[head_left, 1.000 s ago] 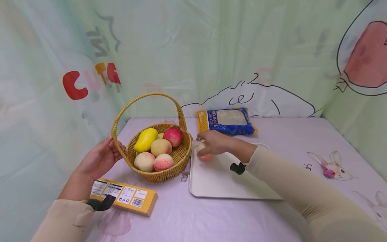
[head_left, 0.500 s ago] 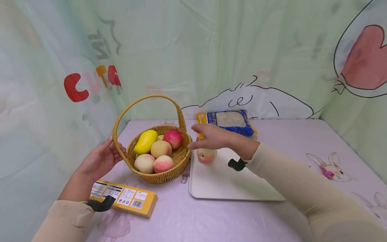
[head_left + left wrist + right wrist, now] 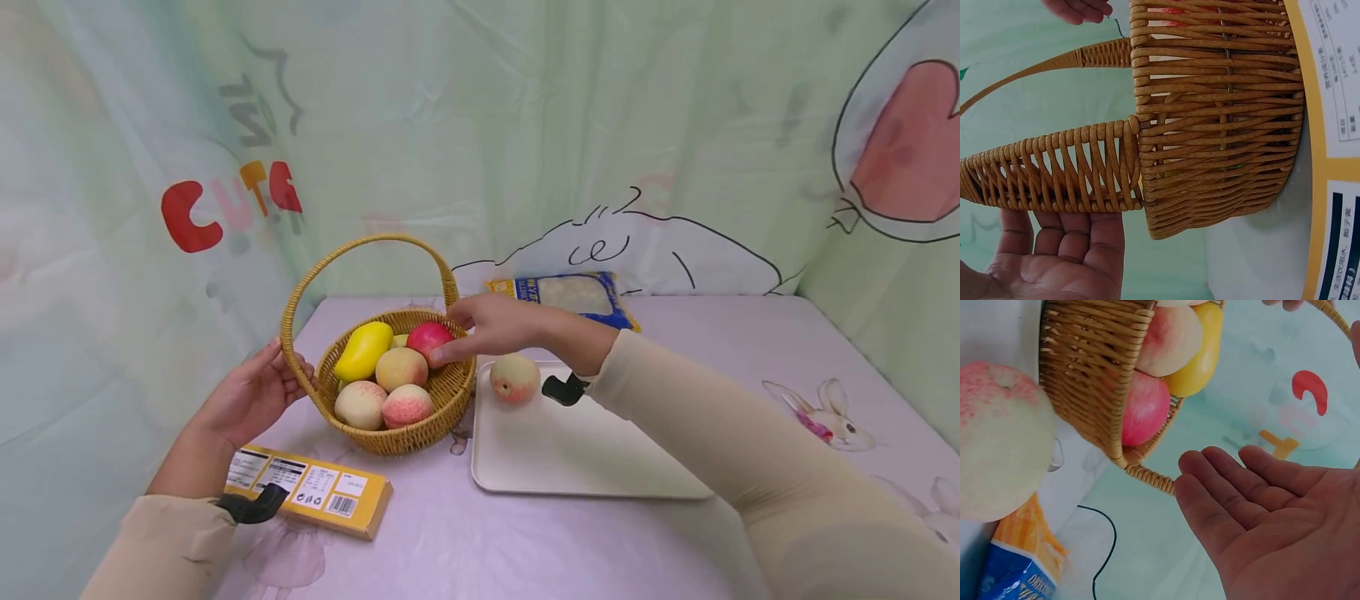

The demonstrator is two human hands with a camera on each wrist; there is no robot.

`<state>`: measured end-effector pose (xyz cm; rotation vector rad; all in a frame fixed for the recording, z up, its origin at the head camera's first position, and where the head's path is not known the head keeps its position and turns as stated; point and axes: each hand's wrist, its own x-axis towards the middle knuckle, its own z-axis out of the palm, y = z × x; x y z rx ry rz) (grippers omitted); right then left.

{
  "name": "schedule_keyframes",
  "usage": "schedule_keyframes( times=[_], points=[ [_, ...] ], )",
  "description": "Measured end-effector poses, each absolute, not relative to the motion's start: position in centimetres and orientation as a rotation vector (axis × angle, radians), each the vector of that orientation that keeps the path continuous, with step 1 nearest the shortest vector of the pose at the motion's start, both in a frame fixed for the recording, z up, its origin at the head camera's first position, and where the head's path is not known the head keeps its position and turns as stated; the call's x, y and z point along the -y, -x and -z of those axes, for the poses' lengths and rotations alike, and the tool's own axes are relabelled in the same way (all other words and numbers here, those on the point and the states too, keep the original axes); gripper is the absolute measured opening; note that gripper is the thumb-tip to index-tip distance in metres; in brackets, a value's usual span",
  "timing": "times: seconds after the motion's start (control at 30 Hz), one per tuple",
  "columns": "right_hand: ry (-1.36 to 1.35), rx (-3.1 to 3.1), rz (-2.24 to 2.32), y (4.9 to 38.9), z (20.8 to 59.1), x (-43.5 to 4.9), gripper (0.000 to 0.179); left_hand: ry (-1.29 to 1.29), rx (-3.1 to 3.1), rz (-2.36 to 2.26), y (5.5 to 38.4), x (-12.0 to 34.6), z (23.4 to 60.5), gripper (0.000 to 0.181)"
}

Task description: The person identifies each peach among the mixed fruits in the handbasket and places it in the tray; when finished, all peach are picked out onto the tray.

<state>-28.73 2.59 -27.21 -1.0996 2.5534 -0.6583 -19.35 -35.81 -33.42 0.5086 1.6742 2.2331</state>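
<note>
Standing by the table, I note the left hand [image 3: 249, 396] at the near-left side of a round, golden-brown woven wicker basket [image 3: 390, 438]. Its fingers lie close together, relaxed, running behind the foot of the tall arched handle [image 3: 390, 238]. The right hand [image 3: 498, 325] reaches over the basket's right rim, fingers loosely extended, a gap between thumb and fingers. One digit overlaps a glossy red round fruit [image 3: 426, 336]; contact I cannot tell.

In the basket: a smooth yellow oblong mango [image 3: 364, 350], an orange-tinged round peach [image 3: 402, 369], a cream peach with pink speckles [image 3: 361, 406], a pinker round peach [image 3: 407, 407]. Right of it, a white rectangular tray [image 3: 585, 454] bears a cream-and-pink peach [image 3: 514, 377] near its far-left corner.

Behind the tray: a blue-and-yellow plastic pasta bag [image 3: 576, 294]. Nearer me, below the basket: a flat yellow cardboard box [image 3: 363, 504], printed labels up.
</note>
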Motion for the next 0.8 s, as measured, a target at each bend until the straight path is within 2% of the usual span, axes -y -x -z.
schedule_keyframes(
  times=[0.1, 0.27, 0.43, 0.6, 0.73, 0.8],
  points=[
    [1.156, -2.540, 0.613, 28.8, 27.2, -1.5, 0.060, -0.515, -1.660, -2.235, 19.3, 35.8, 33.4, 0.045],
    [1.199, -2.482, 0.508, 28.5, 27.7, 0.6, 0.071, -0.506, -1.672, -2.233, 19.3, 36.0, 33.4, 0.046],
    [1.234, -2.433, 0.437, 28.2, 28.4, 2.6, 0.065, -0.506, -1.668, -2.237, 19.4, 36.0, 33.5, 0.045],
    [1.202, -2.431, 0.391, 27.9, 29.2, 3.6, 0.069, -0.504, -1.655, -2.232, 19.6, 35.9, 33.5, 0.047],
    [1.233, -2.419, 0.318, 28.1, 29.7, 4.5, 0.050, -0.501, -1.656, -2.238, 19.6, 35.9, 33.5, 0.046],
    [1.237, -2.412, 0.284, 28.1, 30.0, 4.9, 0.046, -0.497, -1.663, -2.242, 19.6, 35.9, 33.5, 0.045]
  ],
)
